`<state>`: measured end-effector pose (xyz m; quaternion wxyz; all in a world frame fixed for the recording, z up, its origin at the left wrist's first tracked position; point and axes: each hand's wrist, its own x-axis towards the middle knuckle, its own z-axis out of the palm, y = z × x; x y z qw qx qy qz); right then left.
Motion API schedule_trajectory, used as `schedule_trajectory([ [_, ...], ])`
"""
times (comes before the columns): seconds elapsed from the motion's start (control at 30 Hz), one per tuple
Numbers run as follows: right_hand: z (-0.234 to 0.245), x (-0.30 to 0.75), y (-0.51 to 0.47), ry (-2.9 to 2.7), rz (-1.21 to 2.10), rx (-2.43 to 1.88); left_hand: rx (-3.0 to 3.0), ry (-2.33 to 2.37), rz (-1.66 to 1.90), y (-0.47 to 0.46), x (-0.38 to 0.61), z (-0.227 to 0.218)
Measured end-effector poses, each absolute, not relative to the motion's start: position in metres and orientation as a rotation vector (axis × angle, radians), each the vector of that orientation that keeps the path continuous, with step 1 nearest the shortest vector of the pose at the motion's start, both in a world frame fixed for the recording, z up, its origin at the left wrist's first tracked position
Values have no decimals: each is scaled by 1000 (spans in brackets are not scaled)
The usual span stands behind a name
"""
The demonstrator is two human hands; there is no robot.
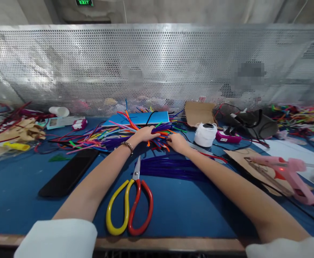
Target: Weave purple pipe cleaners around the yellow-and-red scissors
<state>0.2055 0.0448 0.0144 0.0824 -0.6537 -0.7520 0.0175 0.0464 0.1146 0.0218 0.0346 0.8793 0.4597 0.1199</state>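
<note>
A mixed heap of colourful pipe cleaners lies across the middle of the table. My left hand is closed on the pipe cleaners at the right part of the heap, thumb pointing right. Close beside it, my right hand has its fingers curled and pinched at the orange and purple ends; the fingertips are partly hidden. A flat bunch of dark purple pipe cleaners rests below my hands, partly behind my right forearm. Nearer to me lie scissors with one yellow and one red handle, blades pointing away.
A black phone-like slab lies left. Behind the heap is a blue board. On the right are a white thread spool, a cardboard piece and a pink glue gun with its cord. A perforated metal screen stands behind.
</note>
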Motion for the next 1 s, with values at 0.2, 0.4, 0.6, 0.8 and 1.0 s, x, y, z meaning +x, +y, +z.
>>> schedule_trajectory([
  [0.2, 16, 199, 51, -2202, -4, -1986, 2688, 1447, 372, 115, 46, 11],
  [0.4, 29, 200, 49, -2107, -136, -1908, 2639, 1587, 368, 107, 50, 5],
  [0.6, 60, 215, 42, -1955, -254, -1692, 2627, 1601, 368, 107, 48, 4],
  [0.8, 104, 233, 23, -1727, -295, -1405, 2578, 1484, 368, 114, 44, 11],
  [1.0, 142, 251, -9, -1409, -391, -912, 2526, 1274, 478, 121, 25, 40],
])
